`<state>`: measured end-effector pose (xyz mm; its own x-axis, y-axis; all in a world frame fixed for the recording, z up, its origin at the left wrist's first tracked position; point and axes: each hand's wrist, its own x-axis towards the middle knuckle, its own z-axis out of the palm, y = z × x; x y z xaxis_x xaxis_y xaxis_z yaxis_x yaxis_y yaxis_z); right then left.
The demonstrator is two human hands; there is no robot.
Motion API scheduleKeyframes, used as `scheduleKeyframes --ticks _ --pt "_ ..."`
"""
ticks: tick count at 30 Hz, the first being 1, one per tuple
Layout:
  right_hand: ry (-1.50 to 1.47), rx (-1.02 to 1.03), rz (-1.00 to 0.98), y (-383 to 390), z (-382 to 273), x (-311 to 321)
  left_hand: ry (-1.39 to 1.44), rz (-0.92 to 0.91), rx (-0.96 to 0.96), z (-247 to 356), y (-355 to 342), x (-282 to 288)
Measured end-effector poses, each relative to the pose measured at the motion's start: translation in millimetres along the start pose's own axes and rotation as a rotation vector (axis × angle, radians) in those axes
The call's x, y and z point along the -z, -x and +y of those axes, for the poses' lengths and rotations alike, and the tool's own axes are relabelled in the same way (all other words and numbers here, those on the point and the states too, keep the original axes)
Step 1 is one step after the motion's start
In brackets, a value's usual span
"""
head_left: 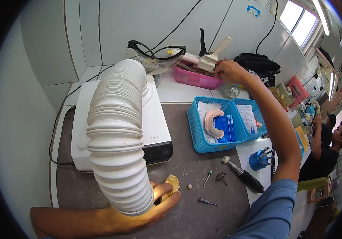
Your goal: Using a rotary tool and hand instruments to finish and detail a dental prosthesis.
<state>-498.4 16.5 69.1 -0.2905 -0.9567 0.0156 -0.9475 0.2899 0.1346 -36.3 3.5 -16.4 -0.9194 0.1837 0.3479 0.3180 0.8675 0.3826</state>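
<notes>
My left hand [161, 203] lies at the front of the dark mat, partly hidden by the white ribbed hose, with its fingers round a yellowish plaster dental model [173, 182]. Far across the bench, my right hand [231, 71] is at the right end of a pink tray [197, 79]. Its fingers are bent together there, and what they grip, if anything, is hidden. Just right of the model is a small tooth-like piece [189, 186]. Several rotary burs lie farther right, among them a green-tipped one [208, 177] and a dark wheel-shaped one [221, 176].
A white suction box [157, 119] with its ribbed hose [117, 131] fills the left. Blue baskets [193, 137] hold a pinkish dental cast [210, 123] and papers. A handpiece [246, 177] lies by a blue bur holder [258, 160]. Safety glasses [159, 51] stand behind. Other people sit far right.
</notes>
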Motion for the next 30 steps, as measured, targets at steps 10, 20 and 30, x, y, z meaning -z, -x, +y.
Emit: scheduleKeyframes --ticks 10,20,30 --pt "-0.132 -0.125 -0.186 -19.0 -7.3 5.5 -0.009 0.004 0.003 0.4 -0.9 -1.7" --pt "-0.084 -0.271 -0.136 -10.5 -18.4 23.6 -0.010 -0.011 -0.011 -1.4 1.6 0.0" --pt "-0.333 0.163 0.009 -32.7 -69.2 18.3 -0.007 -0.016 0.000 2.1 1.8 2.7"
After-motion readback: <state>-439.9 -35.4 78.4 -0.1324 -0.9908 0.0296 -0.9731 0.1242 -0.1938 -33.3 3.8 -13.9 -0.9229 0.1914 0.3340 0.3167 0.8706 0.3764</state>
